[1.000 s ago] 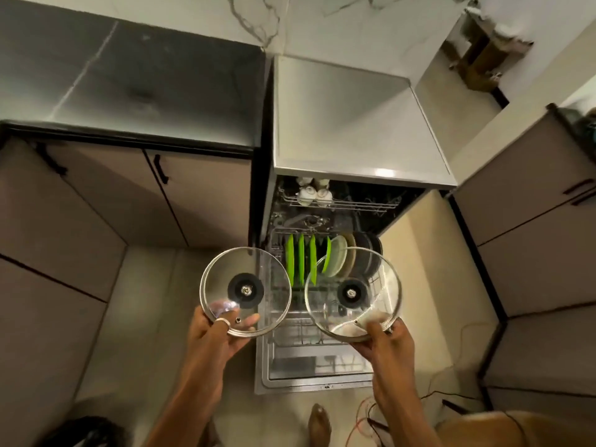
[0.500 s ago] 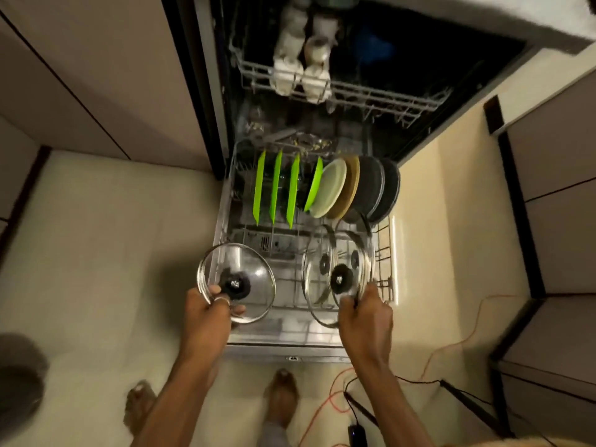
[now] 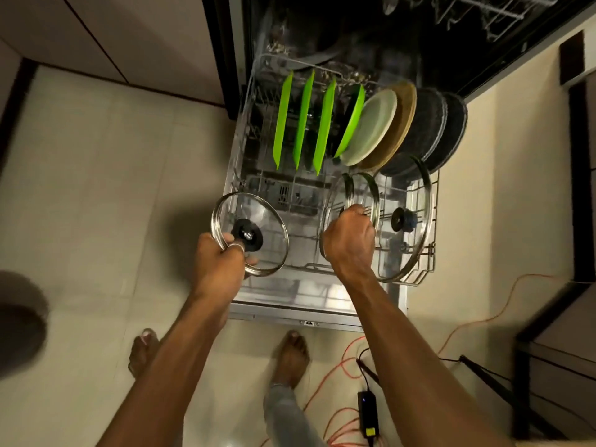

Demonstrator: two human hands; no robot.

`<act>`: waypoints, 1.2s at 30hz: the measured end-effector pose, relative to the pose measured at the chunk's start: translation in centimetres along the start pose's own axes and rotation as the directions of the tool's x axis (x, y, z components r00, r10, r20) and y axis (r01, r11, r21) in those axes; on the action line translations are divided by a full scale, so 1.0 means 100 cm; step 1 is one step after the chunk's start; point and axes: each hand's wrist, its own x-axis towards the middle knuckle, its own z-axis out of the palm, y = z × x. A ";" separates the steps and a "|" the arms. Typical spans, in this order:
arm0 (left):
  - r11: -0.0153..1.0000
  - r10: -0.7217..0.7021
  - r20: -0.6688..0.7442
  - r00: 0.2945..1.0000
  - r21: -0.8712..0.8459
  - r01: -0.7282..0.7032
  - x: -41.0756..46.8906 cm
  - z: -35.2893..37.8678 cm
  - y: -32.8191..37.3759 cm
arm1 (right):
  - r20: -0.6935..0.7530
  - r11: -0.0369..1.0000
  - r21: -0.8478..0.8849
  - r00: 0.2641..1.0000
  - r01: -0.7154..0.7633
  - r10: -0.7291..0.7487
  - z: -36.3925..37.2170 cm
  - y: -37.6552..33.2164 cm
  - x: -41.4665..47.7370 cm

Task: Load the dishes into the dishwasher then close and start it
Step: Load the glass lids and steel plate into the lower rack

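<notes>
The dishwasher's lower rack (image 3: 430, 253) is pulled out over the open door (image 3: 306, 304). My left hand (image 3: 219, 262) grips a small glass lid (image 3: 258, 217) by its rim, held flat-on above the rack's front left corner. My right hand (image 3: 350, 240) is closed on the top rim of a second glass lid (image 3: 351, 195), which stands on edge in the front of the rack. Right of it a larger glass lid (image 3: 416, 195) with a black knob stands upright in the rack. Green plates (image 3: 303, 121), a white plate (image 3: 371, 127), a tan plate and dark plates fill the back row.
The upper rack (image 3: 483, 14) sits inside the dark tub. Cabinet fronts flank the dishwasher on both sides. My bare feet (image 3: 290, 356) stand on the tiled floor near an orange cable (image 3: 467, 327) and a black power adapter (image 3: 367, 414). A dark round shape lies at far left.
My view has dropped closer to the rack. My right hand has turned its lid on edge and lowered it into the front of the rack; my left hand still holds its lid.
</notes>
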 end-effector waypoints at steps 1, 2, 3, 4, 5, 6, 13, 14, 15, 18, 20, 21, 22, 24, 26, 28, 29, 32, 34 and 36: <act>1.000 -0.002 0.006 1.000 0.001 0.002 0.001 -0.002 0.001 | 0.011 1.000 -0.004 1.000 -0.003 0.003 0.004 0.000 0.004; 1.000 -0.004 0.014 1.000 0.003 0.004 0.003 -0.004 0.001 | 0.026 1.000 -0.002 1.000 -0.007 0.007 0.009 0.002 0.008; 1.000 -0.008 0.023 1.000 0.003 0.008 0.004 -0.006 0.002 | 0.040 1.000 -0.001 0.999 -0.014 0.014 0.012 0.002 0.012; 1.000 -0.011 0.030 0.999 0.007 0.011 0.006 -0.008 0.002 | 0.055 1.000 0.001 0.998 -0.021 0.021 0.017 0.004 0.015; 1.000 -0.014 0.036 0.999 0.015 0.013 0.008 -0.009 0.003 | 0.069 1.000 0.003 0.997 -0.020 0.020 0.021 0.006 0.019; 1.000 -0.014 0.042 0.999 0.019 0.013 0.009 -0.010 0.003 | 0.091 1.000 0.007 0.996 -0.019 0.019 0.027 0.008 0.022; 0.997 0.012 0.104 0.994 0.072 -0.019 0.019 -0.007 0.005 | 0.194 0.999 -0.025 0.980 -0.045 0.049 0.046 0.015 0.040; 0.997 0.008 0.106 0.994 0.077 -0.016 0.021 -0.006 0.004 | 0.207 0.998 -0.047 0.977 -0.036 0.045 0.044 0.015 0.038; 0.996 0.004 0.105 0.994 0.085 -0.013 0.021 -0.005 0.005 | 0.207 0.998 -0.067 0.978 -0.018 0.031 0.041 0.016 0.034; 0.994 0.004 0.087 0.996 0.112 -0.013 0.021 -0.004 0.005 | 0.064 0.991 -0.089 0.994 0.097 -0.092 0.026 0.013 0.004; 0.988 0.001 0.077 0.997 0.152 -0.013 0.018 -0.003 0.007 | -0.045 0.965 0.017 0.964 0.262 -0.261 0.019 0.010 -0.026; 0.984 -0.003 0.068 0.998 0.178 -0.009 0.017 -0.003 0.007 | -0.048 0.932 0.107 0.938 0.346 -0.343 0.017 0.006 -0.043; 0.980 -0.002 0.060 0.998 0.199 -0.010 0.016 -0.002 0.007 | -0.012 0.892 0.193 0.910 0.408 -0.414 0.017 0.001 -0.060; 0.968 0.012 0.047 0.999 0.251 -0.023 0.015 -0.001 0.008 | 0.109 0.838 0.302 0.857 0.455 -0.504 0.023 -0.007 -0.087; 0.948 0.032 0.047 0.998 0.315 -0.045 0.014 0.001 0.009 | 0.150 0.836 0.274 0.837 0.476 -0.526 0.036 -0.014 -0.106; 0.917 0.063 0.069 0.996 0.390 -0.085 0.013 0.001 0.010 | 0.103 0.856 0.159 0.854 0.493 -0.511 0.047 -0.020 -0.110; 0.901 0.081 0.089 0.993 0.420 -0.111 0.013 0.001 0.010 | 0.066 0.860 0.121 0.860 0.496 -0.506 0.051 -0.021 -0.108; 0.891 0.127 0.155 0.980 0.417 -0.181 0.012 -0.001 0.014 | 0.044 0.875 0.101 0.876 0.474 -0.480 0.058 -0.024 -0.096; 0.891 0.163 0.140 0.977 0.405 -0.207 0.013 -0.006 0.018 | 0.026 0.891 0.172 0.902 0.421 -0.431 0.058 -0.023 -0.087; 0.908 0.190 0.090 0.978 0.362 -0.210 0.016 -0.013 0.021 | -0.003 0.900 0.282 0.938 0.332 -0.345 0.055 -0.018 -0.075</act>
